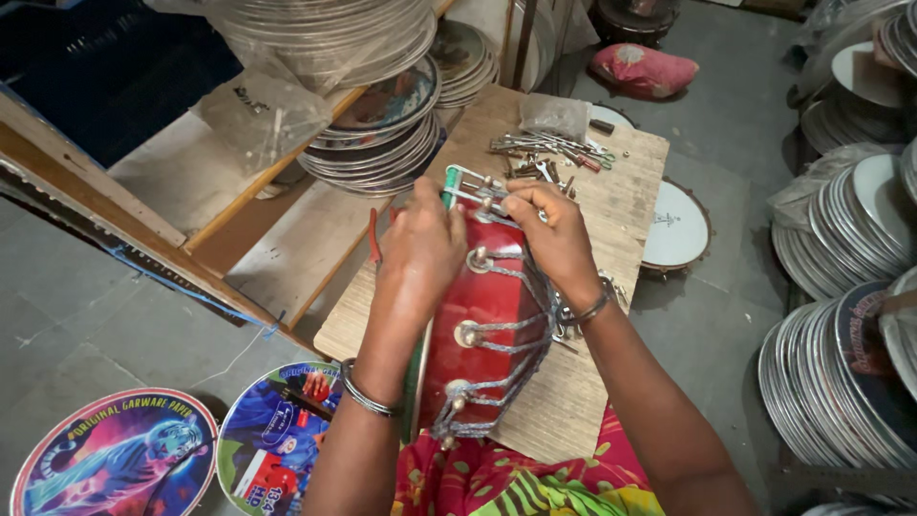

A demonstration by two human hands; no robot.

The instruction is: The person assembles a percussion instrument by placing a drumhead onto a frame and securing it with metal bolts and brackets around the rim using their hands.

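Your left hand (420, 250) and right hand (552, 234) both grip the far rim of the red drum (487, 325), lying along the table's (626, 201) near edge. It looks rigid, light, glossy-slick; hold its cords.

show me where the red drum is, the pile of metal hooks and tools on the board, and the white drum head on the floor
red drum (492, 315), head view, on its red shell between the laces.
pile of metal hooks and tools (549, 155), head view, on the middle of the heap.
white drum head (674, 227), head view, on its white skin.
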